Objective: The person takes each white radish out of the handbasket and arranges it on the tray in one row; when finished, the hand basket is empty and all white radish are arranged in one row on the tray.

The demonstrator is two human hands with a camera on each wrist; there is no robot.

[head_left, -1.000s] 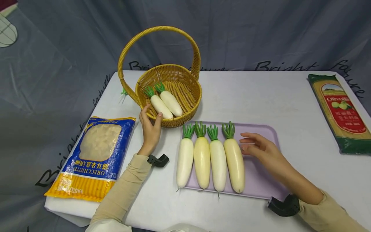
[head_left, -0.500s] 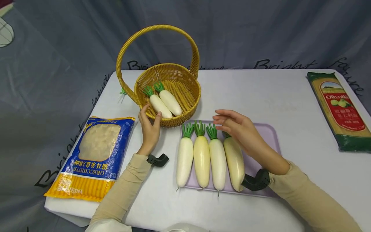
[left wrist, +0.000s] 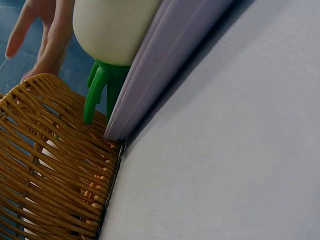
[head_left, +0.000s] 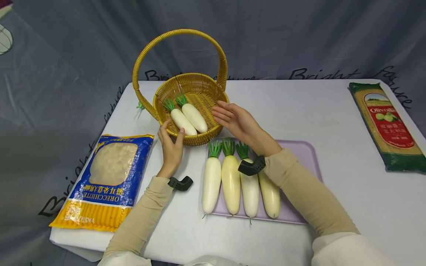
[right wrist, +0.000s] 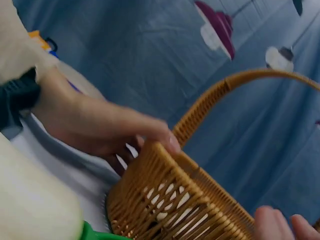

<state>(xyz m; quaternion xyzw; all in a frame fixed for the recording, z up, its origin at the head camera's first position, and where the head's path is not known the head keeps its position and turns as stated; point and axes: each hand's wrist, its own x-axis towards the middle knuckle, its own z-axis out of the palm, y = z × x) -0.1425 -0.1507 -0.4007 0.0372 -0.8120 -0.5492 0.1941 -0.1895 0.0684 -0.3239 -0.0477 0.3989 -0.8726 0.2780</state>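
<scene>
A round wicker basket point(head_left: 199, 139) with a tall arched handle stands at the back left of the table. My left hand point(head_left: 171, 149) holds its front-left rim, the thumb over the edge and fingers around the outside wall, as the right wrist view shows. Two white daikon radishes point(head_left: 194, 117) with green tops lie side by side in the basket. My right hand point(head_left: 237, 122) is at the right rim of the basket, fingers extended and nothing in it. Several daikon radishes point(head_left: 230, 184) lie in a row on a lilac tray point(head_left: 301, 155); my right forearm crosses over the rightmost ones.
A blue and yellow bag of orecchiette pasta point(head_left: 113, 166) lies at the left. On the far right is a green and red pasta packet point(head_left: 387, 125). A small green item point(head_left: 140, 105) sits left of the basket. Grey printed cloth point(head_left: 283, 40) hangs behind the table.
My right hand has moved left and away from me, from beside the rightmost daikon, over the tray, to the basket's right rim. My left hand stays on the basket.
</scene>
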